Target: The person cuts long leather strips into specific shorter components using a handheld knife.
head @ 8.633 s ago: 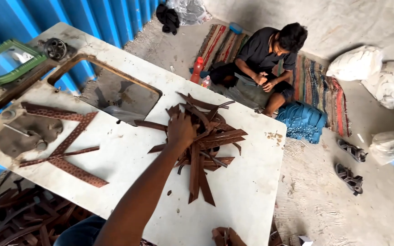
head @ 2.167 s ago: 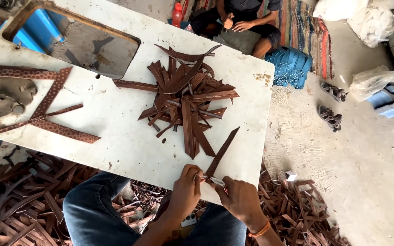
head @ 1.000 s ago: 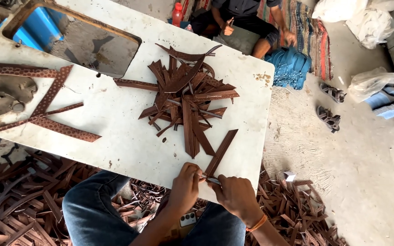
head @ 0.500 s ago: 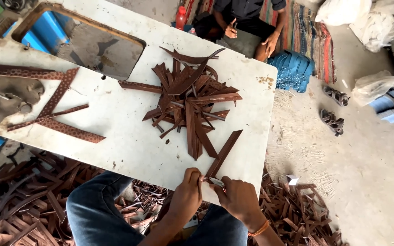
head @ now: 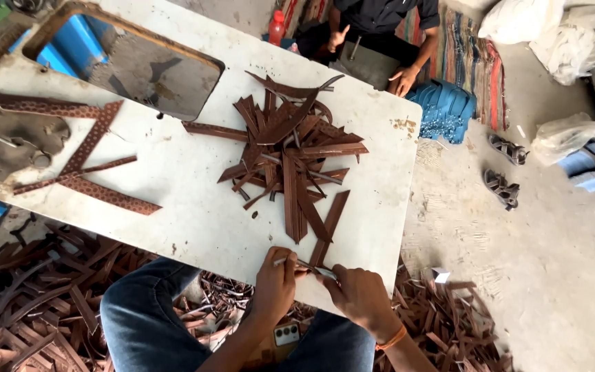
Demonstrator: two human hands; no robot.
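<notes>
Far left on the white table (head: pixel 194 213) lie patterned brown straps (head: pixel 84 148) crossed over each other, beside a grey metal plate (head: pixel 8 141). Behind them a rectangular cut-out (head: pixel 149 76) opens in the tabletop. Under the table's left side the floor is heaped with brown offcuts (head: pixel 29 296), and the person's knee in blue jeans (head: pixel 149 313) pokes out from below the near edge.

Mid-table sits a loose pile (head: pixel 287 151) of plain brown strips, lying every which way. One strip (head: pixel 328 227) reaches from the pile's near side down to the table's near edge, where both hands meet. The left hand (head: pixel 275 286) is closed around a thin metal tool (head: pixel 297 263) whose tip is at the strip's lower end. The right hand (head: pixel 359 297), just beside it and wearing an orange wristband (head: pixel 394 339), is closed, pinching that same end of the strip; what its fingers do underneath cannot be told.

At the far edge another person (head: pixel 380 31) sits on a striped mat (head: pixel 480 76), next to a stack of blue pieces (head: pixel 445 110). Further right, two sandals (head: pixel 504 169) lie on the bare floor, with white sacks (head: pixel 559 31) beyond
</notes>
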